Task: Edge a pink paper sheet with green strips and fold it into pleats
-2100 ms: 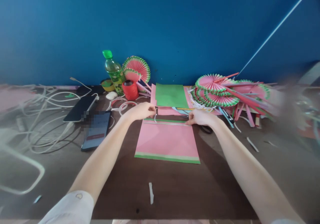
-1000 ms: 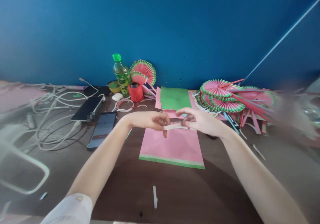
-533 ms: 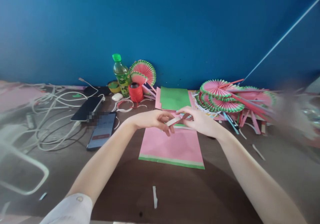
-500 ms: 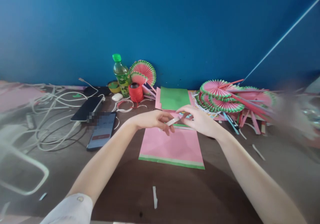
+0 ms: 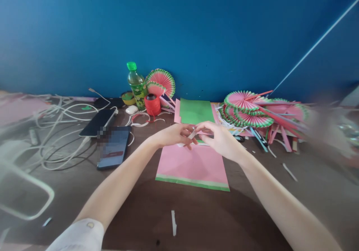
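A narrow white strip (image 5: 188,138), which looks like paper or tape, hangs over the far part of a pink sheet. My left hand (image 5: 174,134) is closed on it, its fingers bent around the lower part. From the right, my right hand (image 5: 217,136) pinches at the strip's upper end, its fingertips almost meeting the left ones. The pink sheet (image 5: 193,163) lies flat below both hands, with a pale and green band along its near edge. Another green and white band crosses its far side, partly hidden by the hands.
Behind the hands lies a green sheet (image 5: 196,111). Pleated paper fans (image 5: 249,111) are piled at the right. A bottle (image 5: 137,86) and a red spool (image 5: 153,105) stand at the back. Phones (image 5: 114,150) and white cables (image 5: 53,146) lie left; a loose scrap (image 5: 174,223) lies in front.
My right hand has moved a little left, closer to my left hand. The white strip now stands steeper and shows less of its length between the fingers. The pink sheet has stayed put.
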{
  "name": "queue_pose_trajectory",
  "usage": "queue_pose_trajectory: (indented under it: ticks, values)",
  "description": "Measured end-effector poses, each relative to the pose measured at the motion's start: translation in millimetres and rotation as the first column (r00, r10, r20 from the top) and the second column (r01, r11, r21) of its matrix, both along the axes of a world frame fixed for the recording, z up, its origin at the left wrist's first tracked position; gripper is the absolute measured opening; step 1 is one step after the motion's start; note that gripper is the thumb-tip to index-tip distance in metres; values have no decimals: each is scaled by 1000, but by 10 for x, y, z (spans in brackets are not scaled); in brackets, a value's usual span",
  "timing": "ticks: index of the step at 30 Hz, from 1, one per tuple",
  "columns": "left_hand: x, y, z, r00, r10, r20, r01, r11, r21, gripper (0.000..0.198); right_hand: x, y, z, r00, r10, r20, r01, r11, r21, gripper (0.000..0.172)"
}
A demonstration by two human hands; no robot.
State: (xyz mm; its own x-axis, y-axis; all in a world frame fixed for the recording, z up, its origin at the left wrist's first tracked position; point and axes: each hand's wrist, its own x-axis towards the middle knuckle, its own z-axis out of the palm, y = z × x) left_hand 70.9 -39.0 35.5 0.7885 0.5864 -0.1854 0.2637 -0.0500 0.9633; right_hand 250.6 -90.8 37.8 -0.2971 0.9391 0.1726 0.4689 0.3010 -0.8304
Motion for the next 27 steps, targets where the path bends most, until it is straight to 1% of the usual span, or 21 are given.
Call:
queue_pose_trajectory:
  ticks: [3, 5, 8, 10, 13, 15, 16, 18, 20, 22, 24, 27]
  values:
    - [-7, 9, -13, 1000, 12, -10, -12, 1000, 19, 45, 18, 16, -12, 998, 22, -52, -25, 998, -51, 12]
    - [-10, 6, -12, 1000, 18, -24, -17, 999, 50, 43, 27, 29, -35, 991, 29, -128, -40, 996, -81, 8]
    - [0, -17, 5, 997, 59, -54, -53, 993, 106, 43, 21, 47, -87, 969, -20, -246, 2, 997, -76, 13]
    - [17, -41, 14, 996, 71, -58, -62, 986, 152, 41, 1, 56, -125, 970, -66, -232, 60, 998, -34, 16]
    - [44, -75, 5, 993, 84, -85, -57, 958, 280, 31, -36, 64, -170, 982, -87, -165, 95, 995, 37, 10]
    - [57, -89, -17, 984, 132, -121, -76, 918, 388, 27, -47, 70, -182, 981, -103, -163, 116, 991, 72, 6]
    - [62, -93, -29, 976, 169, -135, -94, 892, 442, 26, -45, 74, -181, 980, -122, -159, 136, 987, 83, 7]
    - [74, -101, -50, 959, 243, -147, -126, 828, 547, 26, -26, 84, -163, 979, -174, -107, 183, 979, 84, 9]
    - [91, -109, -61, 943, 292, -157, -125, 753, 646, 26, 5, 96, -127, 974, -224, -26, 225, 973, 55, 10]
    - [113, -119, -63, 933, 310, -183, -82, 678, 731, 19, 36, 105, -83, 969, -246, 33, 245, 969, 15, 12]
    - [133, -131, -60, 924, 316, -215, -25, 611, 791, 15, 66, 114, -42, 970, -236, 55, 238, 971, -20, 15]
    - [136, -139, -44, 910, 333, -249, 36, 534, 844, 14, 169, 140, 1, 980, -189, 66, 193, 980, -56, 19]
